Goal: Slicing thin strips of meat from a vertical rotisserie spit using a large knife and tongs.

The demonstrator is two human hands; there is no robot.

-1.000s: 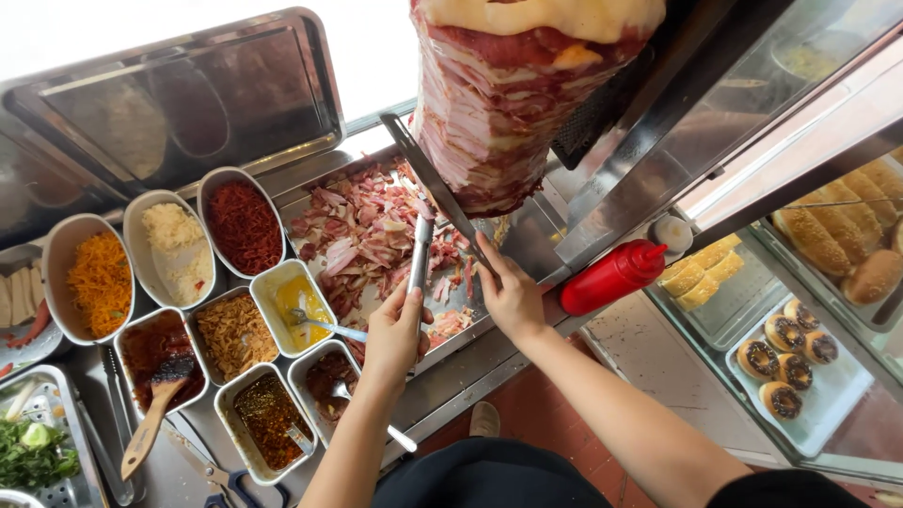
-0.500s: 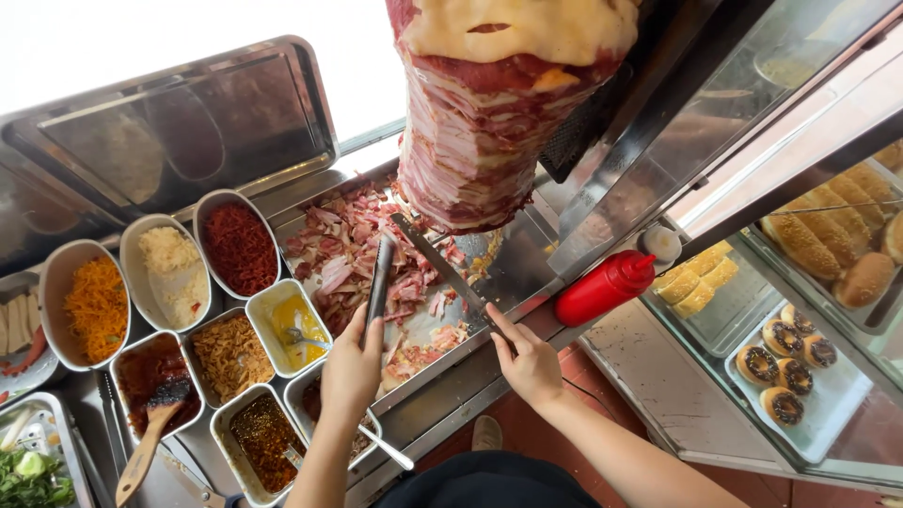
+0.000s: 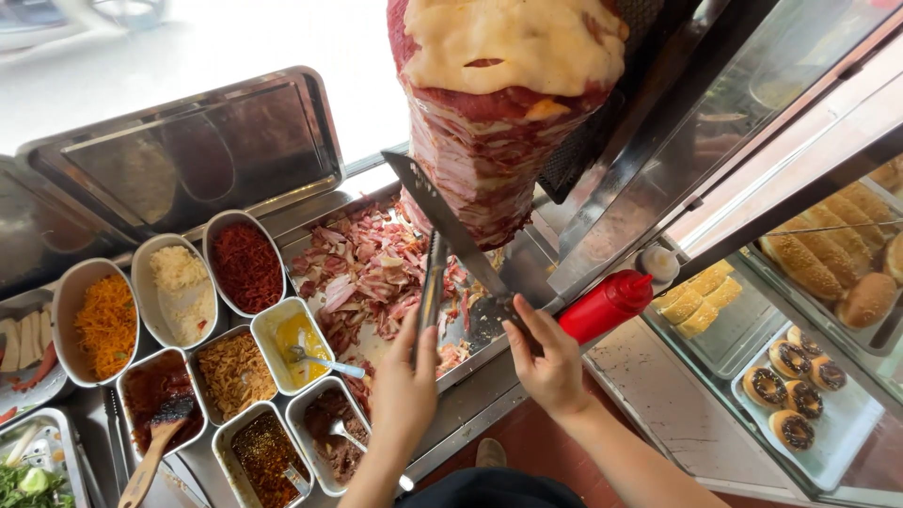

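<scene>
Knife [image 3: 450, 230] with a long dark blade is gripped at its handle by the right hand [image 3: 546, 362], fingers wrapped closed around it; the blade runs up and left, its tip beside the lower left flank of the meat cone [image 3: 499, 122]. Whether the edge touches the meat I cannot tell. Left hand [image 3: 406, 386] is closed around the lower end of a slim metal tool [image 3: 432, 287], which stands nearly upright and crosses just under the blade.

Both tools sit above the steel catch tray [image 3: 527, 259], whose floor is covered with shaved pink and red meat scraps [image 3: 362, 273], densest toward the tray's left side. The meat cone hangs over the tray's rear right part; its top is pale and yellowish, its sides layered red.

Red squeeze bottle [image 3: 607, 306] lies on its side just beyond the tray's right front corner, close to the right hand.

Left of the tray, a cluster of steel topping containers: shredded orange [image 3: 105, 325], white grated [image 3: 181, 287], dark red shreds [image 3: 245, 266], yellow sauce with a spoon [image 3: 296, 341], fried brown bits [image 3: 230, 374], dark sauces along the front edge.

Far right, behind glass: sesame buns [image 3: 828, 268] and a tray of small round pastries [image 3: 795, 395].
</scene>
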